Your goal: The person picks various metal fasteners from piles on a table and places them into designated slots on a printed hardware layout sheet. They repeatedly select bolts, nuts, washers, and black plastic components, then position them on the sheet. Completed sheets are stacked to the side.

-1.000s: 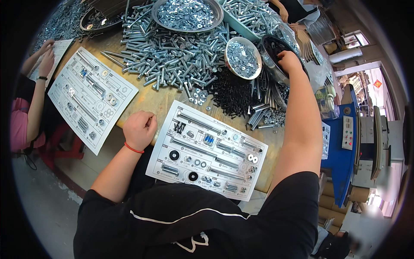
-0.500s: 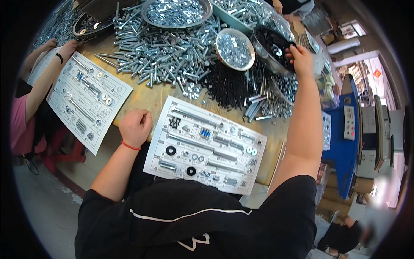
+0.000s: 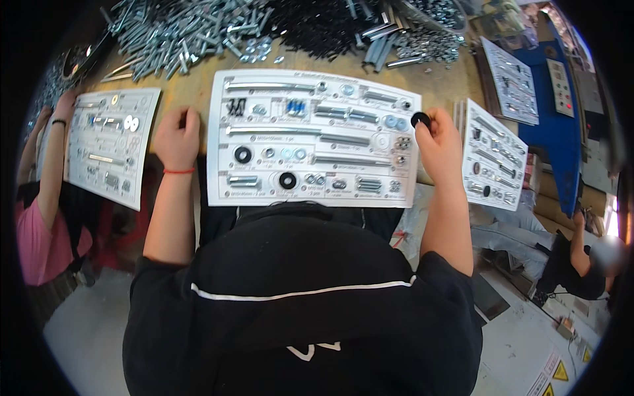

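Note:
My right hand (image 3: 440,144) pinches a round black washer (image 3: 420,120) at the right edge of a white hardware card (image 3: 264,187). In front of me, the card bears bolts, nuts and small washers over printed outlines, with two black washers like the held one: a left one (image 3: 242,155) and a lower one (image 3: 287,180). My left hand (image 3: 177,137), a red band on its wrist, is curled closed at the table edge, left of the card. Whatever its fingers may hold is hidden.
Loose bolts (image 3: 178,39) are heaped along the far side, next to a pile of black screws (image 3: 317,26) and metal sleeves (image 3: 383,49). A co-worker at the left leans over another card (image 3: 105,173). More cards stand at the right, including a tilted one (image 3: 495,158).
My right hand has come back from the black parts bowl at far right to the card's right edge, now with a black washer. The view has tipped downward and turned right.

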Available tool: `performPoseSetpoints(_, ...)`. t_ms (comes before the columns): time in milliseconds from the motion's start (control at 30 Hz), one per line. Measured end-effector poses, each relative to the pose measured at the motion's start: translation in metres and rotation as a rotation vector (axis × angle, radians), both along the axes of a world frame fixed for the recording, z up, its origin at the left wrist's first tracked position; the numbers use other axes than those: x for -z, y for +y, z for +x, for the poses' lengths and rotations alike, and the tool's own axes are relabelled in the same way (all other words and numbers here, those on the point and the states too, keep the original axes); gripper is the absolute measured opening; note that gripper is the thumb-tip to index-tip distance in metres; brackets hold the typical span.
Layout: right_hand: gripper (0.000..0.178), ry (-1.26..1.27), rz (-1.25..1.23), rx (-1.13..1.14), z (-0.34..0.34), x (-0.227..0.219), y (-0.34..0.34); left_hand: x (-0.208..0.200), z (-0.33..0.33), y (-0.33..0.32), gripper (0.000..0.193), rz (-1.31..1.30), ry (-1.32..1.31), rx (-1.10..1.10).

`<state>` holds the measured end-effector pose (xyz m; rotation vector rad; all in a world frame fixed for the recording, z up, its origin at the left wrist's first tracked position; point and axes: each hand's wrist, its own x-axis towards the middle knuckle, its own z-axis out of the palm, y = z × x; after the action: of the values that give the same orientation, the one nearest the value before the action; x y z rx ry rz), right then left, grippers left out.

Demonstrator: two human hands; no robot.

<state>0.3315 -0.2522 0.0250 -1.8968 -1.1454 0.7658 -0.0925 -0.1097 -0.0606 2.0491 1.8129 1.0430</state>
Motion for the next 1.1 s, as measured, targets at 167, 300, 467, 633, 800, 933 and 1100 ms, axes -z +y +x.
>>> performPoseSetpoints(167,0.011,-0.175,-0.271,-0.172,-0.028,0.005,-0.024,-0.006,0.008,0.000,0.020,-0.064,-0.025,-0.034)
performPoseSetpoints(300,0.015,-0.466,-0.403,-0.275,-0.034,0.014,-0.013,-0.006,0.009,-0.001,0.021,-0.062,-0.006,-0.064)
performPoseSetpoints(467,0.017,-0.512,-0.279,-0.198,-0.034,0.019,-0.011,-0.002,0.008,0.001,0.022,-0.057,-0.028,-0.068)
performPoseSetpoints(633,0.015,-0.539,-0.301,-0.217,-0.029,0.026,-0.014,-0.004,0.009,0.000,0.022,-0.088,-0.020,-0.082)
performPoseSetpoints(800,0.016,-0.357,-0.209,-0.116,-0.028,0.026,-0.015,-0.003,0.006,0.001,0.023,-0.100,-0.009,-0.074)
performPoseSetpoints(933,0.021,-0.197,-0.373,-0.206,-0.016,0.017,-0.013,0.002,0.004,0.002,0.023,-0.082,-0.010,-0.067)
performPoseSetpoints(1100,0.025,-0.441,-0.524,-0.310,-0.026,0.005,-0.008,-0.004,0.009,0.001,0.022,-0.062,0.020,-0.073)
